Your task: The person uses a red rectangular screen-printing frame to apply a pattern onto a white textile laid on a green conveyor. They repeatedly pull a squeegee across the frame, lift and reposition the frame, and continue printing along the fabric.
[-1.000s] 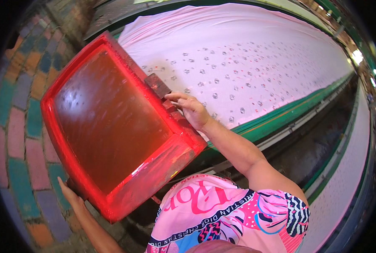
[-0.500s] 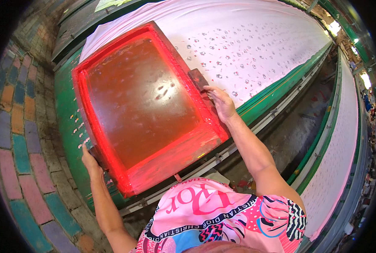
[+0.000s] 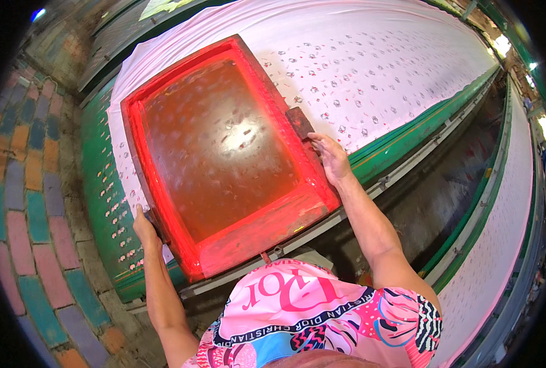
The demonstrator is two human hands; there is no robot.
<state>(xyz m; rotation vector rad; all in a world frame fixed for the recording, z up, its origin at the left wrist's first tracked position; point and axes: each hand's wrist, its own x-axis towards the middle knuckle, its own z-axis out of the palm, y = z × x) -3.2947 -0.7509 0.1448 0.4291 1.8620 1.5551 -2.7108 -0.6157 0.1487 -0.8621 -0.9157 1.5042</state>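
Observation:
A large screen-printing frame [image 3: 267, 236] with red-smeared edges and a glossy brown mesh [image 3: 218, 165] lies tilted over the pale pink printed fabric [image 3: 371, 80]. At its left side my left hand [image 3: 145, 228] is closed round a dark grip, thumb up; the grip is mostly hidden. My right hand [image 3: 332, 158] holds the right side by a dark wooden handle block [image 3: 301, 122], its fingers curled over the edge. Whether the frame's underside touches the fabric cannot be seen.
The fabric lies on a long green table [image 3: 98, 165], with a metal rail [image 3: 371, 189] along its near edge. A second fabric-covered table [image 3: 487, 233] runs to the right across a dark aisle. Coloured paving bricks [image 3: 46, 270] cover the floor at left.
Both hands have shifted the screen frame to the right along the table. A strip of printed fabric and more of the green table now show at its left side.

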